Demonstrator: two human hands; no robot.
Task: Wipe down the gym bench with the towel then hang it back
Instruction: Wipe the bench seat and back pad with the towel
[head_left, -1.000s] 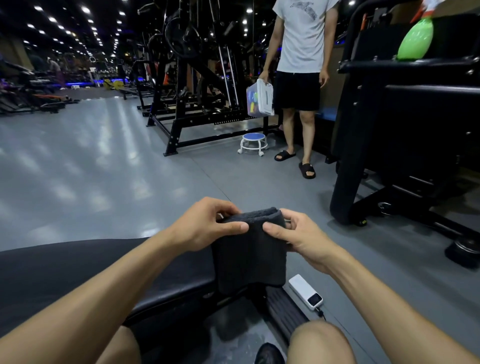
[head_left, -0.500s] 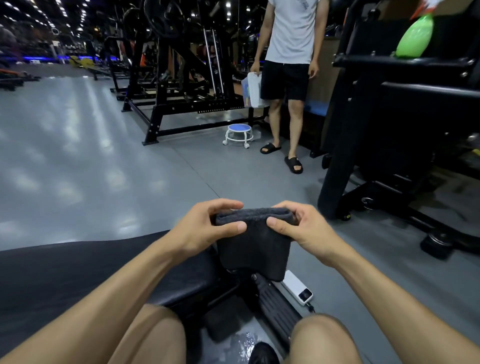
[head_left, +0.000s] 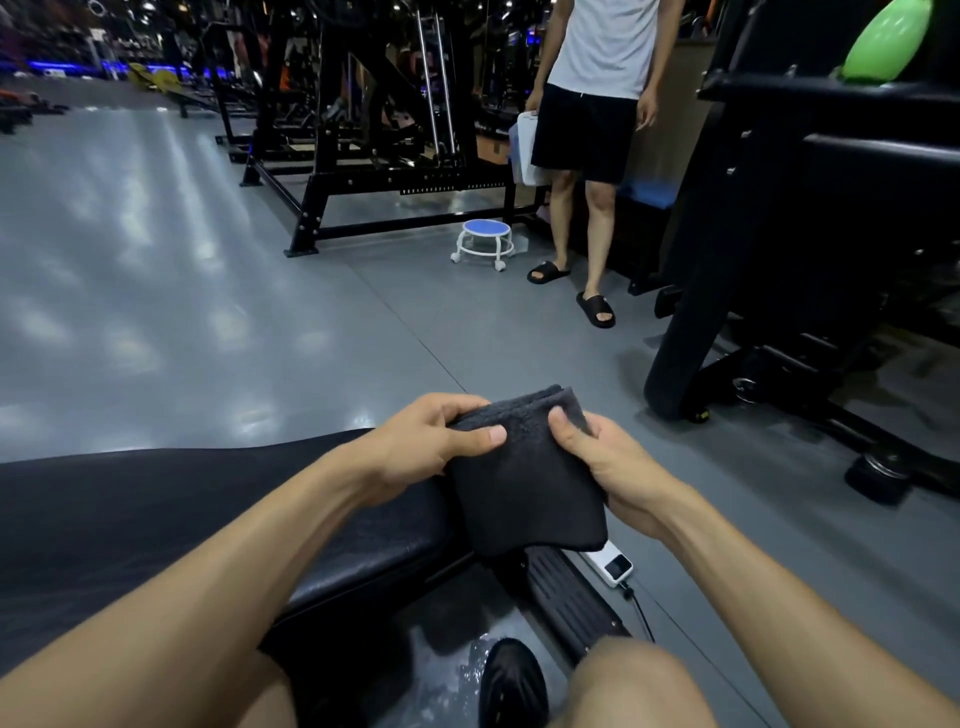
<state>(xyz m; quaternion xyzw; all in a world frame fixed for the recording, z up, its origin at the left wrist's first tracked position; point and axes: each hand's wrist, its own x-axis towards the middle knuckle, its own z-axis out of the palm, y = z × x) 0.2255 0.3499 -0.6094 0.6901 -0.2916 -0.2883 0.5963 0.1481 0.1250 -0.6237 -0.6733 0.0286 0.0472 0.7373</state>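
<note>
I see my left hand (head_left: 415, 447) and right hand (head_left: 608, 467) both curled closed, pinching the top corners of a folded dark grey terry towel (head_left: 524, 488), thumbs on its near face. Towel hangs just past the end of the black padded gym bench (head_left: 156, 519). White power bank (head_left: 613, 566) lies on the floor just beyond that end.

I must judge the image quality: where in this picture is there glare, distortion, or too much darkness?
Head view: ceiling lights glare in streaks on the grey floor; the wide lens bends the frame edges; the black bench and the far machines lose detail in darkness; the towel and both hands are sharp.
</note>
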